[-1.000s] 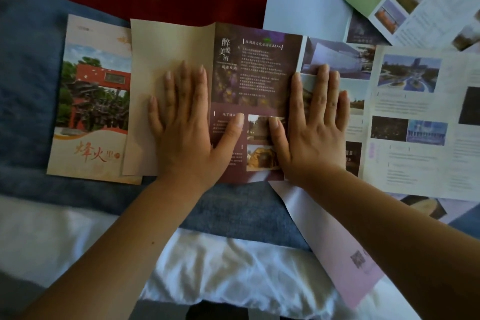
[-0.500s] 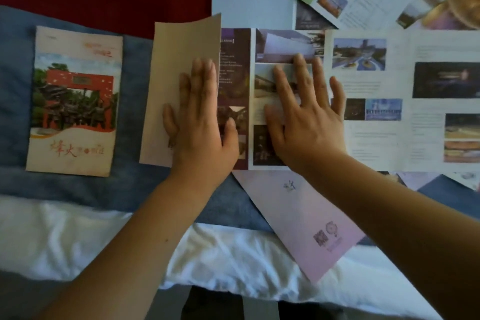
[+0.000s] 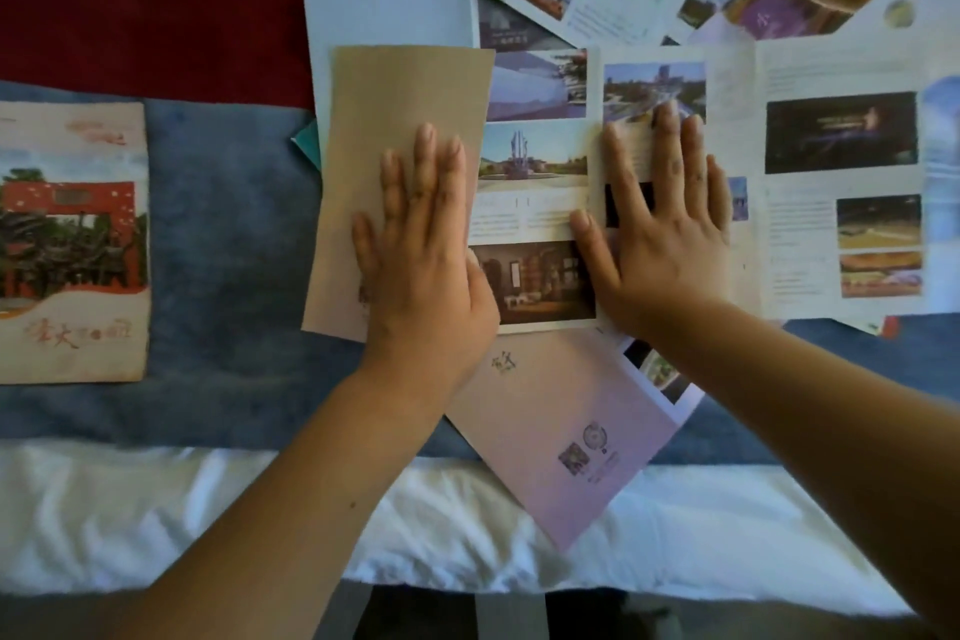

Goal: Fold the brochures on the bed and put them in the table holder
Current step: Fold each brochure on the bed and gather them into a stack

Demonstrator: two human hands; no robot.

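Left of your left hand (image 3: 421, 244), bare blue blanket (image 3: 228, 234) leaves room as far as a folded brochure with a red gate (image 3: 70, 244). Under that flat, spread palm lies the tan folded brochure (image 3: 400, 130), plain-faced, edges fairly square. Your right hand (image 3: 660, 229) presses flat on an open white brochure (image 3: 831, 68); more sheets crowd beyond.

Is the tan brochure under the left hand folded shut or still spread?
Folded shut: the tan brochure shows one plain panel, no inner pages. The left hand lies flat on it.
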